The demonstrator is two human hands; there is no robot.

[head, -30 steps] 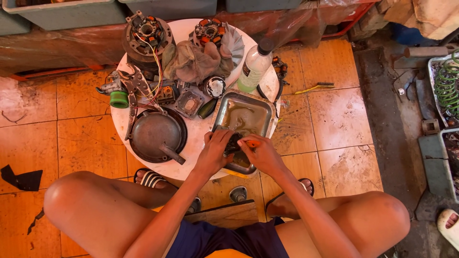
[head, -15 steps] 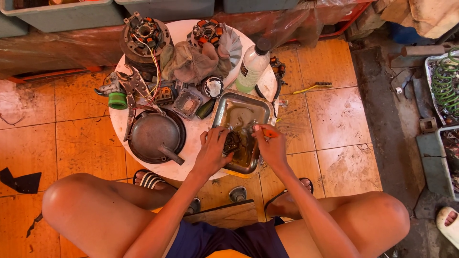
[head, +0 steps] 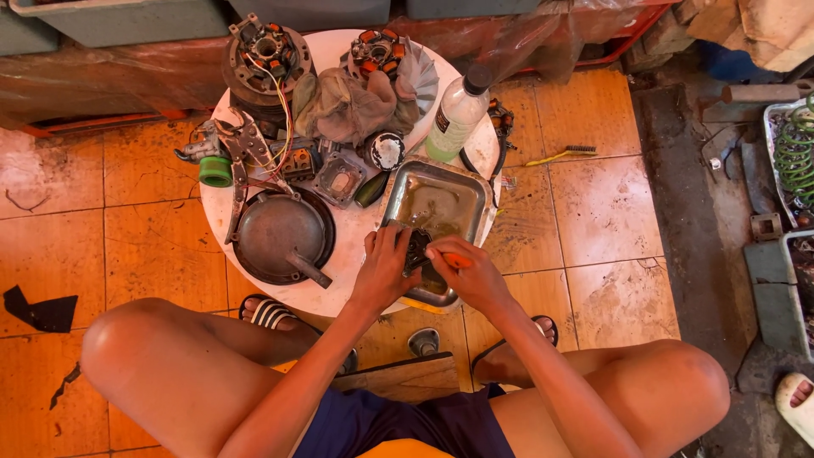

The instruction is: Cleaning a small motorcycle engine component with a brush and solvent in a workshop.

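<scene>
Over the shallow rectangular metal tray (head: 441, 199), the left hand (head: 386, 271) gripped a small dark greasy part (head: 415, 250); the right hand (head: 471, 276) was closed round an orange-handled tool (head: 454, 259).

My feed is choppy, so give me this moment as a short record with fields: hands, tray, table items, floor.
left hand: left hand grips a small dark part over the metal tray
right hand: right hand holds an orange-handled tool against that part
tray: holds murky liquid, sits at the edge of the round white table
table items: dark round pan, grey rag, plastic bottle, green tape roll, locking pliers
floor: orange tiles, yellow wire brush
</scene>
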